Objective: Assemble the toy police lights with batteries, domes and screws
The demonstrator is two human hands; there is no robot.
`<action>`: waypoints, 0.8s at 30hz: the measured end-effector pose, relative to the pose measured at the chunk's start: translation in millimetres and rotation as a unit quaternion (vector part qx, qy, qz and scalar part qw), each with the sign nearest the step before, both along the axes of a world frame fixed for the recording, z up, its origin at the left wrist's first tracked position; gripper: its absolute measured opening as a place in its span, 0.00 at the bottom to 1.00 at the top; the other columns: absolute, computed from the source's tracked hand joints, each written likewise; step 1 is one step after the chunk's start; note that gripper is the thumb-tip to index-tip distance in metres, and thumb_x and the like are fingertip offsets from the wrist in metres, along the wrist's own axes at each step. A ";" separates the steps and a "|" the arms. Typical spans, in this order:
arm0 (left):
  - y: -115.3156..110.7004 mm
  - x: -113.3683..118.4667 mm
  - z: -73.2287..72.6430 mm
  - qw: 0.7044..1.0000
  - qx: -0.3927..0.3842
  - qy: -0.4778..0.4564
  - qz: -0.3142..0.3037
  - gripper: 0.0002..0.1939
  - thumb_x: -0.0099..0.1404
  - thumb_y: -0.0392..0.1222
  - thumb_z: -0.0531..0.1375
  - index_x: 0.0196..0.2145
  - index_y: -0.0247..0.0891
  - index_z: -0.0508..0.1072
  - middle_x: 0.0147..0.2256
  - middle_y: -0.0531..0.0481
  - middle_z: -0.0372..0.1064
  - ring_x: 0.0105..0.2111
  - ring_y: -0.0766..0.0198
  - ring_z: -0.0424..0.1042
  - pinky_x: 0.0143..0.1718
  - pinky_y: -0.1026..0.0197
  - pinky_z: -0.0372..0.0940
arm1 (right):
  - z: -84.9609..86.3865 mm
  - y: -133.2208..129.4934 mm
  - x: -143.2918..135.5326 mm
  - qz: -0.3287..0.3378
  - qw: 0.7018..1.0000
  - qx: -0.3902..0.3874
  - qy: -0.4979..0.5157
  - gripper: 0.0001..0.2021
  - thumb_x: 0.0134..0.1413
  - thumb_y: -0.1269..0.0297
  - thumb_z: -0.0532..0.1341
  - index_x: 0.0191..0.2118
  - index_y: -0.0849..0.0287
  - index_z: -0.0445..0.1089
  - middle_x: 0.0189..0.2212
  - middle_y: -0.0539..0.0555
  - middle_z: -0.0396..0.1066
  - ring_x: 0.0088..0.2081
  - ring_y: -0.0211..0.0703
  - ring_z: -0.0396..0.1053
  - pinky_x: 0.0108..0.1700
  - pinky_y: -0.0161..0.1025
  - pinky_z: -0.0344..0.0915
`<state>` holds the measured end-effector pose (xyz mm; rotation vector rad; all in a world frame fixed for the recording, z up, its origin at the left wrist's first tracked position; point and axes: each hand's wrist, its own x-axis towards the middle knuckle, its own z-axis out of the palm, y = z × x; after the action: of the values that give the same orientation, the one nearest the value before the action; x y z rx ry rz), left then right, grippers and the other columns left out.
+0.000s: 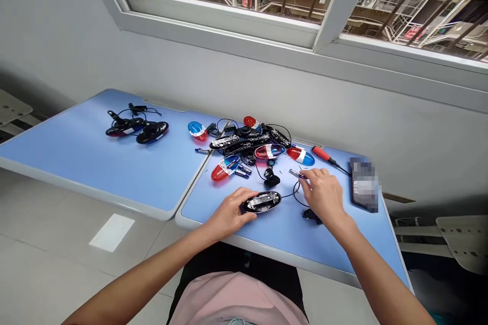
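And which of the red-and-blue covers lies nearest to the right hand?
The cover beside the red screwdriver; the others lie farther left, away from the right hand.

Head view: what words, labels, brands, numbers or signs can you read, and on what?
No text can be read.
Batteries: any print is too small.
Phone: pixelated, nothing legible.
Red panels outside: too small and blurred to make out any lettering.

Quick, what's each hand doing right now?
Left hand: closed on one end of the black oval casing.
Right hand: closed, pinching what looks like a battery.
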<state>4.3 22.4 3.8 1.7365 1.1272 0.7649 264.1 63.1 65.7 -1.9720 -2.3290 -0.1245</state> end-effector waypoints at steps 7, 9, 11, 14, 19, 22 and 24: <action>0.6 6.7 -4.2 0.998 0.057 -0.010 0.011 0.25 0.57 0.30 0.66 0.52 0.41 0.71 0.50 0.46 0.70 0.50 0.55 0.70 0.54 0.53 0.64 | -12.4 -55.4 4.0 0.167 0.954 0.053 0.243 0.08 0.64 0.66 0.57 0.45 0.54 0.72 0.40 0.53 0.74 0.42 0.45 0.67 0.42 0.41 0.65; -0.8 8.0 -5.6 0.997 0.070 -0.004 0.010 0.25 0.57 0.30 0.66 0.52 0.41 0.71 0.50 0.46 0.70 0.50 0.55 0.70 0.53 0.53 0.64 | -19.8 -63.9 -8.8 0.191 0.951 0.073 0.231 0.08 0.64 0.69 0.57 0.44 0.55 0.72 0.39 0.54 0.73 0.41 0.44 0.66 0.39 0.40 0.64; -2.1 8.7 -6.5 0.996 0.084 0.002 0.009 0.25 0.57 0.30 0.66 0.51 0.42 0.71 0.49 0.46 0.71 0.49 0.55 0.70 0.51 0.54 0.65 | -25.5 -67.3 -20.3 0.197 0.952 0.095 0.213 0.08 0.63 0.71 0.57 0.43 0.56 0.73 0.38 0.54 0.73 0.39 0.44 0.65 0.36 0.38 0.62; -3.3 9.1 -7.4 0.995 0.103 0.006 0.010 0.25 0.56 0.31 0.67 0.51 0.42 0.71 0.49 0.47 0.71 0.48 0.56 0.71 0.49 0.56 0.66 | -29.9 -67.0 -30.6 0.201 0.956 0.121 0.178 0.09 0.63 0.73 0.57 0.43 0.57 0.73 0.37 0.53 0.74 0.37 0.43 0.63 0.33 0.39 0.58; -4.2 9.3 -7.8 0.991 0.130 0.010 0.015 0.25 0.57 0.33 0.68 0.52 0.42 0.71 0.49 0.48 0.71 0.47 0.57 0.72 0.48 0.56 0.67 | -31.8 -66.3 -36.7 0.199 0.960 0.149 0.126 0.09 0.62 0.75 0.58 0.41 0.58 0.73 0.36 0.52 0.75 0.37 0.44 0.62 0.33 0.40 0.55; -4.7 8.9 -7.7 0.991 0.134 0.021 0.018 0.25 0.57 0.34 0.68 0.52 0.41 0.70 0.49 0.47 0.71 0.47 0.56 0.72 0.48 0.56 0.68 | -34.0 -66.1 -39.3 0.198 0.961 0.166 0.099 0.10 0.60 0.77 0.58 0.42 0.59 0.73 0.36 0.52 0.76 0.38 0.45 0.62 0.34 0.40 0.54; -4.8 8.3 -8.1 0.990 0.137 0.025 0.019 0.25 0.58 0.34 0.68 0.53 0.41 0.70 0.48 0.47 0.71 0.47 0.56 0.73 0.48 0.56 0.69 | -36.4 -65.2 -41.2 0.200 0.960 0.174 0.090 0.11 0.60 0.78 0.58 0.43 0.58 0.73 0.37 0.52 0.76 0.39 0.45 0.63 0.35 0.40 0.55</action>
<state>12.6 17.5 -4.3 1.9763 1.1318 0.9407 223.0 -2.1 29.3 -1.2717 -2.3358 -0.2895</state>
